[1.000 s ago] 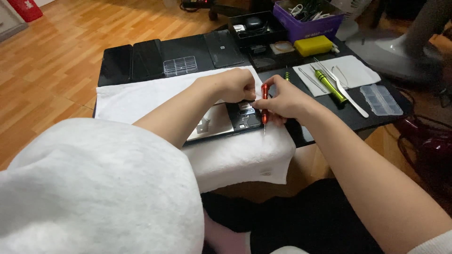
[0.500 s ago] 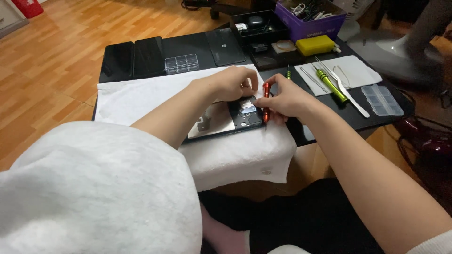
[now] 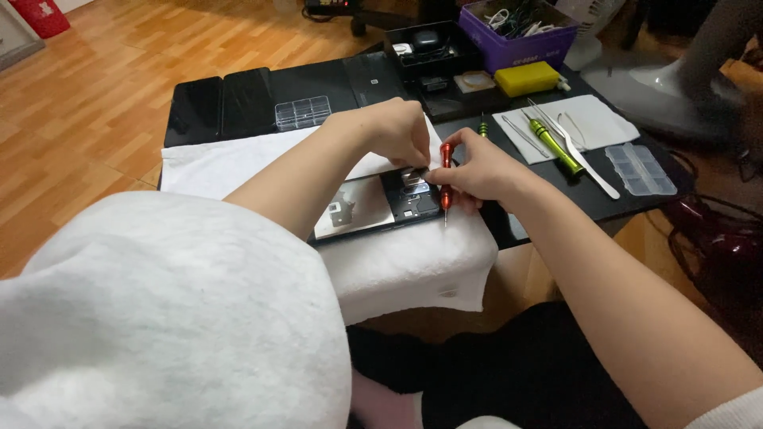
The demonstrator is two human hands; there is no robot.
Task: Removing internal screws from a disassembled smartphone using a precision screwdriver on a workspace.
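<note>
Screwdriver (image 3: 447,179), slim with red handle, is pinched upright in the right hand (image 3: 477,171) over an opened dark device (image 3: 373,208) on white cloth (image 3: 413,262); its small part is pinched by the left hand (image 3: 397,131).

Soft indoor light, sharp centre, faint shadows

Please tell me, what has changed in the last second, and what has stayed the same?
Almost nothing moved. The left hand stays pressed on the opened device lying on the white towel. The right hand still grips the red screwdriver beside it, tip downward. The green screwdriver and clear plastic box lie untouched.
</note>
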